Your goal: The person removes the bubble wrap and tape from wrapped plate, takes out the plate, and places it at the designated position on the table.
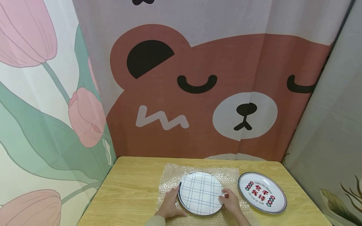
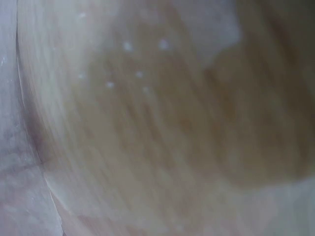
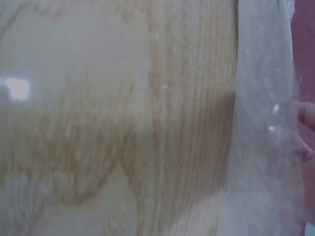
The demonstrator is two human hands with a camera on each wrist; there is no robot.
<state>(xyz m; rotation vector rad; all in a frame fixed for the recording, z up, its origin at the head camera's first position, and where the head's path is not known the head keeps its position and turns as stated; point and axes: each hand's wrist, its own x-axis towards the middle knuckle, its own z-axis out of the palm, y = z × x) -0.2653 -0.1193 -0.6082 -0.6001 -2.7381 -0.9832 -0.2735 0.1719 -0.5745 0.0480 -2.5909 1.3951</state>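
Note:
A round white plate with a blue grid pattern and dark rim is over a sheet of bubble wrap in the head view. At its left edge, my left hand holds the rim, with fingers along the side and thumb by the lower edge. My right hand pinches the opposite rim with bent fingers. Only part of the right hand enters the right wrist view, beyond a strip of bubble wrap. In the left wrist view the hand cannot be made out.
To the right lies an oval-looking white plate with red characters and a dark rim, partly by the bubble wrap's edge. All sits on a wooden table. Behind it hangs a curtain with a bear print.

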